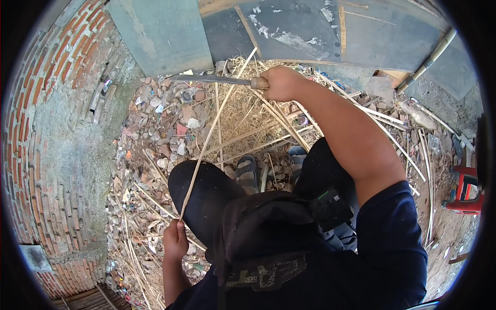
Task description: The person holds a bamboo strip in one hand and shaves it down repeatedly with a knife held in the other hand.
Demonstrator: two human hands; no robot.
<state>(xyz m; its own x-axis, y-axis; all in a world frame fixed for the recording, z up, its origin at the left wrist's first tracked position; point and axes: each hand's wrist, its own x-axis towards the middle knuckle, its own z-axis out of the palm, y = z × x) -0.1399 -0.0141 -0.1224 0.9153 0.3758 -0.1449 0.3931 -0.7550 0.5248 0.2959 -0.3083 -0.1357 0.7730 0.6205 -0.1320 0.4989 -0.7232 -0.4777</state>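
My left hand (175,240) is closed round the lower end of a long, thin bamboo strip (207,139), which slants up and away across my left knee. Out in front, my right hand (281,83) grips the wooden handle of a long-bladed knife (217,79). Its dark blade points left and crosses the strip near the strip's far end. I cannot tell whether the blade touches it. Below the blade, pale shavings (245,111) lie heaped on the ground in front of my sandalled feet (247,173).
A worn brick wall (51,155) rises on the left, and grey panels (294,31) stand across the far side. Loose bamboo strips (382,116) lie over stony, littered ground (155,129). A red plastic stool (465,191) is at the right edge.
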